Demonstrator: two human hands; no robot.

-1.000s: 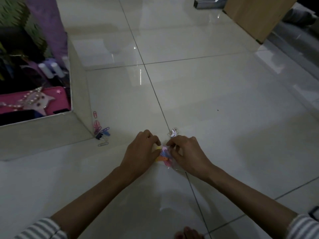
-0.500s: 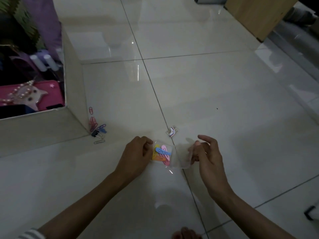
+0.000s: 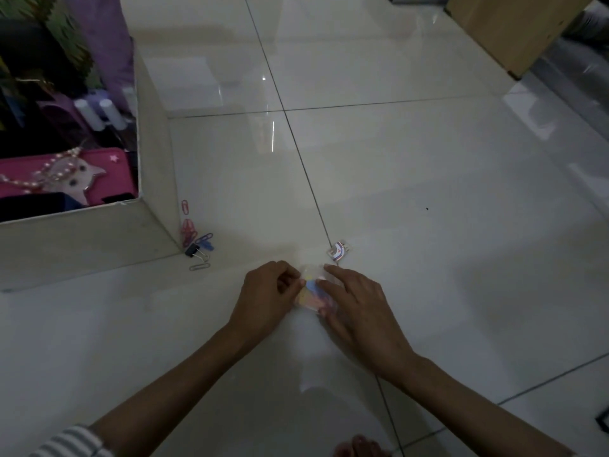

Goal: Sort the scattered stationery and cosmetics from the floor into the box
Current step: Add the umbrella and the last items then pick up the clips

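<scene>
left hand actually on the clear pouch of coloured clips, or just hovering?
Touching. Head view: the left hand pinches the left edge of the clear pouch; no gap shows between fingertips and plastic.

Glossy pale tiled floor under dim light, streaked with soft reflections. Dark grout lines crossing well ahead of the left hand. Wooden cabinet far beyond the right hand.
</scene>
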